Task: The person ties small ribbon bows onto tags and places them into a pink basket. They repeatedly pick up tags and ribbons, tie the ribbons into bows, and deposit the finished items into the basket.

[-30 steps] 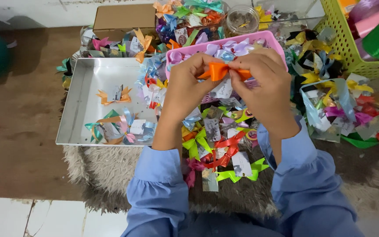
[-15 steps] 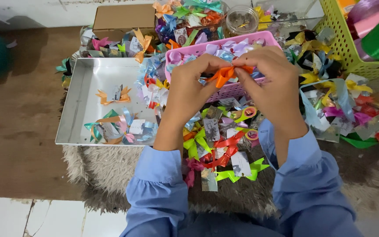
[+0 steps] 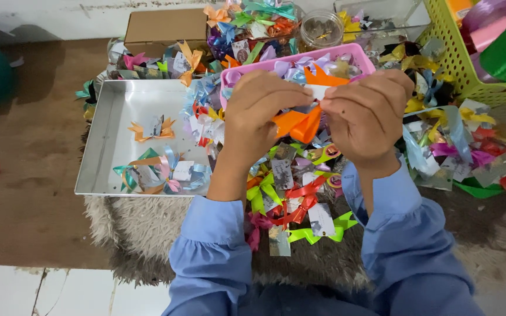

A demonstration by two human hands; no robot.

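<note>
Two hands meet over the heap of ribbon bows, seen from the head camera: the left hand [image 3: 259, 117] and the right hand [image 3: 370, 117] both pinch the same orange ribbon bow [image 3: 300, 120], with fingertips closed on it from each side. The bow is held in the air between the hands, just in front of the pink basket [image 3: 355, 55] and above the loose pile of bows [image 3: 291, 199] on the shaggy rug [image 3: 130, 228]. Compared with half a second ago, the hands have come lower and nearer to the person, so the bow now hangs below the front rim of the basket and not across it. The bow also looks changed: earlier it was a small flat knot with short tips, now two wider orange loops fold down between the thumbs, and one orange tail [image 3: 323, 77] points up behind a small white tag. The wrists have turned a little inward, and both blue sleeves [image 3: 212, 251] fill more of the bottom of the picture. To the left, the metal tray [image 3: 118, 99] keeps the same few finished bows [image 3: 159, 169], nothing added. The cardboard box [image 3: 165, 26] and the green basket [image 3: 464, 70] stay in their places.
</note>
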